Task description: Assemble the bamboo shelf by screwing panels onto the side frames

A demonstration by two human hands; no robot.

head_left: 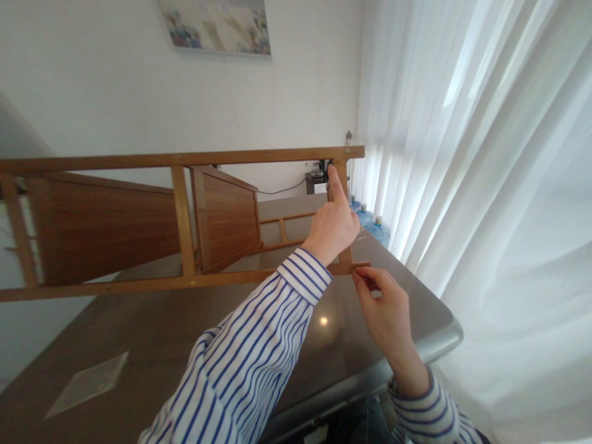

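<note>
A wooden shelf unit point(185, 234) with slatted end rails and brown panels lies on its side on the table, its open ladder-like side facing me. My left hand point(335, 225) reaches across to the right end and is closed about the end crosspiece point(345, 243). Its index finger points up along the wood, while the other fingers are curled and partly hidden. Below it, my right hand point(386, 308) pinches thumb and forefinger together at the tip of the lower rail point(361, 266). Whatever sits between those fingertips is too small to make out.
The grey table point(296, 345) has a rounded metal edge at right. A clear plastic bag point(87, 385) lies at front left. Blue water bottles point(377, 229) stand beyond the table by white curtains point(485, 185). A dark appliance point(319, 176) is behind the unit.
</note>
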